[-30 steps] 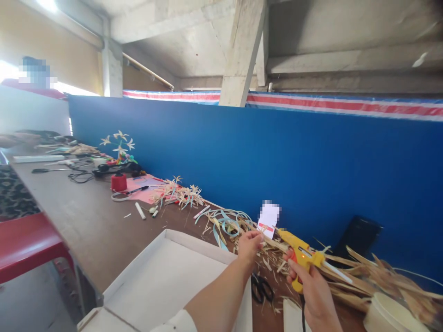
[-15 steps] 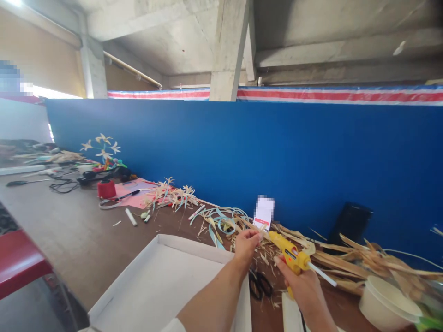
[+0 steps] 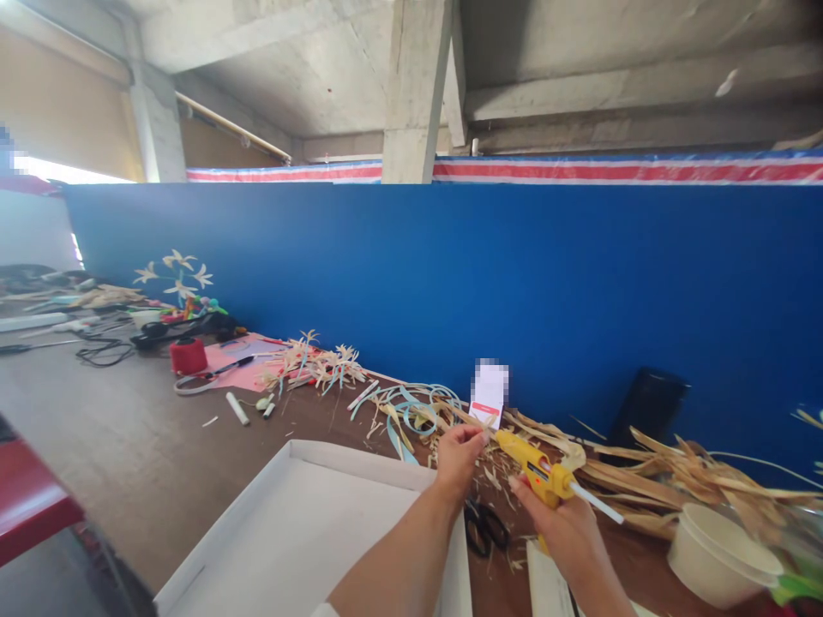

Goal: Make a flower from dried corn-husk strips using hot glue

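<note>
My right hand [image 3: 558,523] is wrapped round the handle of a yellow hot glue gun [image 3: 531,463], and a white glue stick [image 3: 597,501] juts from its back. The gun's nozzle points left, close to the fingertips of my left hand [image 3: 459,458]. Those fingers pinch a small pale strip of dried husk [image 3: 489,422]; its lower end is hidden by the fingers. Beneath my hands lie black-handled scissors [image 3: 485,527] and scattered husk scraps [image 3: 492,477].
A shallow white box [image 3: 302,531] lies front left. Dried husks [image 3: 643,480] run along the blue partition [image 3: 386,283], with a cream bowl [image 3: 723,557] at right. Husk flowers [image 3: 321,364], light blue strips [image 3: 399,428] and a red thread spool [image 3: 188,356] are farther left. A white card [image 3: 489,390] leans behind my hands.
The view has shifted slightly, so the table's things sit a little farther left. Both hands keep their holds, the glue gun's nozzle still beside the husk strip.
</note>
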The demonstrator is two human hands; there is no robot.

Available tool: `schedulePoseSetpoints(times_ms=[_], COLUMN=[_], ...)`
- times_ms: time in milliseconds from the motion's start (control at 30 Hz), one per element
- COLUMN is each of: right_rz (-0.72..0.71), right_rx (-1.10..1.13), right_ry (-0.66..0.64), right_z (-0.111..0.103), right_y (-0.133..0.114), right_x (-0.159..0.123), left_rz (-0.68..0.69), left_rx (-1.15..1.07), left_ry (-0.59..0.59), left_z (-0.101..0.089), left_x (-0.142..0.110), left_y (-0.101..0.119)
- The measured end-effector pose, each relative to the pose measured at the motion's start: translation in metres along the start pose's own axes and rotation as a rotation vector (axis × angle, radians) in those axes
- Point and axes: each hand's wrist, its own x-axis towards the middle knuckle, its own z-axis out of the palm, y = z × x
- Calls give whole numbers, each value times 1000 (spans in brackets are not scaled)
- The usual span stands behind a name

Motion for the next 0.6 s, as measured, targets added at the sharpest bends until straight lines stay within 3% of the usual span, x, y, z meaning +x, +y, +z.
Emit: schedulePoseSetpoints(times_ms=[233,600], right_rz=[45,49], right_rx=[-37,-24], right_ry=[-6,12], right_z=[-3,-1], right_y=[-2,-1], right_x=[0,1], left_rz=[4,15], left_rx=[4,4], left_ry=[-5,-7], left_z=[1,-1], left_x=[-4,0], left_y=[7,0])
